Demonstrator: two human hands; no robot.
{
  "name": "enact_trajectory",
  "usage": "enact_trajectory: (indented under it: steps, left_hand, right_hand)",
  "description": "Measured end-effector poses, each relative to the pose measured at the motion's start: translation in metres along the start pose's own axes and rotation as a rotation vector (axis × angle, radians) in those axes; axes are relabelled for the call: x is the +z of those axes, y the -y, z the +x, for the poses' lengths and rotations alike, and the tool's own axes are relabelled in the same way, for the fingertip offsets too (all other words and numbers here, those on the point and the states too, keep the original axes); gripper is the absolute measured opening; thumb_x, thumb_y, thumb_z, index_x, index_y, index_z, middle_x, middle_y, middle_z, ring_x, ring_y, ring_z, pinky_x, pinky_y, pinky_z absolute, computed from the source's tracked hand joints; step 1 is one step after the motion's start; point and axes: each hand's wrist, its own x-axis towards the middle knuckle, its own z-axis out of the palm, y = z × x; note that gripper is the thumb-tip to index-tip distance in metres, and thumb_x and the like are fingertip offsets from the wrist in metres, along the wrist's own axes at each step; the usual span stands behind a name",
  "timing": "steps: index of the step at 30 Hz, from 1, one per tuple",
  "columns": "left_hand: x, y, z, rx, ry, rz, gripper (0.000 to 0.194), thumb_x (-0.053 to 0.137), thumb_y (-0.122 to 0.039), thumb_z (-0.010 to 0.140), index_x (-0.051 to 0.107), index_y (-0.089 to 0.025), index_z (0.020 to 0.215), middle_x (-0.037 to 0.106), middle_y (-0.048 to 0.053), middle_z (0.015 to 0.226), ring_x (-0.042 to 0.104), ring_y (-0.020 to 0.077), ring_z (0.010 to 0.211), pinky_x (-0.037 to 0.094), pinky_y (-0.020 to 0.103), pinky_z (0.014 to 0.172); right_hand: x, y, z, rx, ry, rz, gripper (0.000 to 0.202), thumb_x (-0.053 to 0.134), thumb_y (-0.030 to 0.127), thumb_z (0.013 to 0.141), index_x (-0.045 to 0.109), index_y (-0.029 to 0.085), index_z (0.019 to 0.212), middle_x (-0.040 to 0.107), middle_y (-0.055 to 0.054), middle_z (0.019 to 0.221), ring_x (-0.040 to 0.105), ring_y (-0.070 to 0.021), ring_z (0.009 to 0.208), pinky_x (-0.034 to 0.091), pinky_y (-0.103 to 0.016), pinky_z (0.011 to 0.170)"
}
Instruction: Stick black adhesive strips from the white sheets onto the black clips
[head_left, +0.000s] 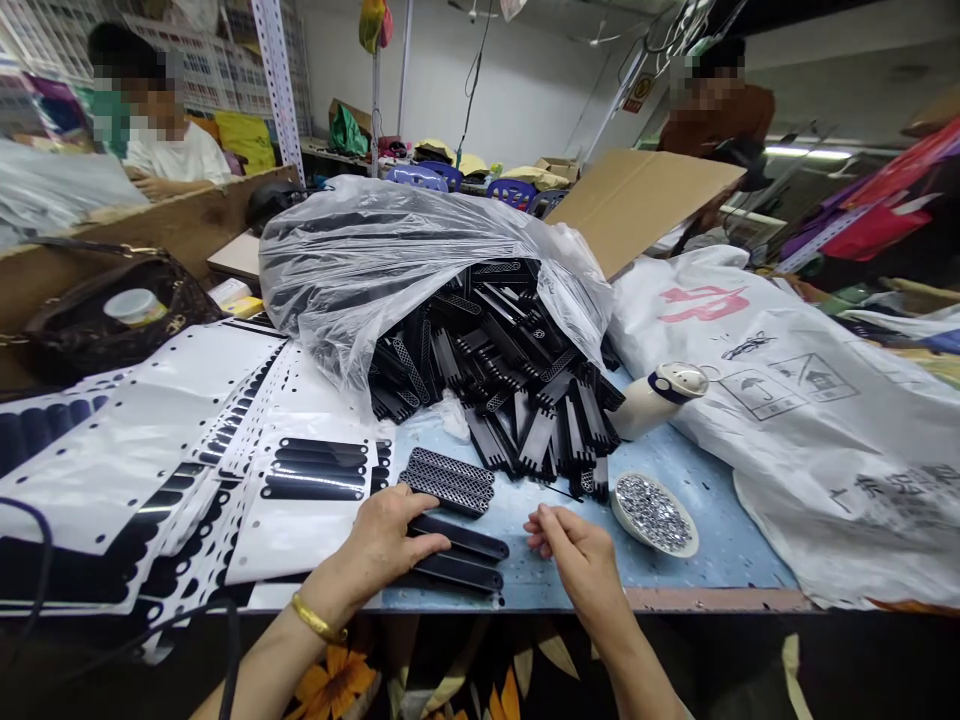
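Note:
My left hand [386, 535] has its thumb and index finger about the left end of a long black plastic strip [472, 540] with rounded ends. A second black strip [461, 573] lies just in front of it on the blue tabletop. Behind the fingers sits a stack of black strips with a lattice pattern [450, 478]. My right hand [577, 555] hovers to the right of the strips, its fingertips pinched together; whether something tiny is between them cannot be made out. Beside it stands a pale bowl [619, 515] full of small shiny silver pieces.
A clear plastic bag [330, 270] spills a heap of black plastic parts [525, 370]. White sheets with black strips [300, 540] cover the left side. A cream bottle [649, 405] leans by a white sack [810, 430]. A handbag [82, 310] lies far left; two people are beyond.

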Motion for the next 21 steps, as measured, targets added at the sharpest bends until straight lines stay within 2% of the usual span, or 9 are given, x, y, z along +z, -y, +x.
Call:
enact_trajectory:
  steps: [3,5,9,13,16,19,21]
  left_hand:
    - [-0.002,-0.001,0.001,0.009,0.032,0.011,0.025,0.08,-0.036,0.075,0.077,-0.025,0.097,0.065,0.002,0.079,0.062,0.0182,0.073,0.044,0.026,0.066]
    - [-0.002,0.0,0.001,0.032,0.041,0.026,0.018,0.078,-0.035,0.077,0.078,-0.024,0.091,0.065,0.002,0.077,0.061,0.0173,0.072,0.043,0.025,0.065]
    - [0.0,0.003,0.001,0.052,0.026,0.025,0.012,0.076,-0.033,0.079,0.078,-0.023,0.085,0.064,0.002,0.077,0.062,0.0169,0.075,0.042,0.024,0.066]
    - [0.001,0.005,0.0,0.045,0.033,0.021,0.013,0.075,-0.034,0.079,0.077,-0.023,0.086,0.064,0.002,0.077,0.062,0.0168,0.074,0.042,0.024,0.066]
    - [-0.001,0.005,0.0,0.051,0.03,0.012,0.013,0.074,-0.035,0.079,0.077,-0.024,0.085,0.065,0.002,0.077,0.062,0.0168,0.074,0.043,0.025,0.066]
    - [-0.002,0.003,0.0,0.043,0.033,0.021,0.019,0.075,-0.038,0.077,0.077,-0.024,0.09,0.067,0.003,0.08,0.063,0.0181,0.075,0.044,0.026,0.067]
    - [-0.002,-0.002,-0.001,0.016,0.016,0.04,0.028,0.075,-0.044,0.076,0.076,-0.023,0.094,0.068,0.004,0.082,0.064,0.0197,0.077,0.045,0.027,0.069]
  right_hand:
    - [0.003,-0.002,-0.011,0.013,0.057,0.025,0.054,0.056,0.068,0.079,0.071,0.018,0.067,0.066,-0.005,0.05,0.059,-0.0172,0.041,0.046,-0.027,0.04]
    - [0.012,-0.002,-0.016,-0.008,0.082,0.027,0.049,0.06,0.065,0.077,0.07,0.019,0.064,0.064,-0.003,0.048,0.057,-0.016,0.041,0.045,-0.026,0.042]
    - [0.027,-0.003,-0.017,-0.044,0.075,0.005,0.046,0.06,0.055,0.079,0.055,0.022,0.048,0.055,0.0,0.041,0.051,-0.0131,0.041,0.039,-0.026,0.046]
    - [0.031,-0.008,-0.012,-0.035,0.054,0.01,0.053,0.054,0.059,0.082,0.042,0.024,0.044,0.047,0.002,0.036,0.044,-0.0114,0.037,0.035,-0.025,0.043]
    - [0.028,-0.012,-0.009,-0.003,0.083,0.037,0.053,0.049,0.062,0.085,0.051,0.022,0.051,0.054,0.001,0.039,0.048,-0.0126,0.035,0.037,-0.024,0.04]
    - [0.024,-0.011,-0.01,0.017,0.101,0.062,0.058,0.037,0.062,0.091,0.068,0.017,0.072,0.063,-0.002,0.048,0.051,-0.0139,0.034,0.04,-0.025,0.036]
    - [0.023,-0.008,-0.012,-0.013,0.104,0.055,0.055,0.043,0.062,0.089,0.073,0.016,0.081,0.066,-0.004,0.054,0.057,-0.016,0.041,0.045,-0.026,0.041]
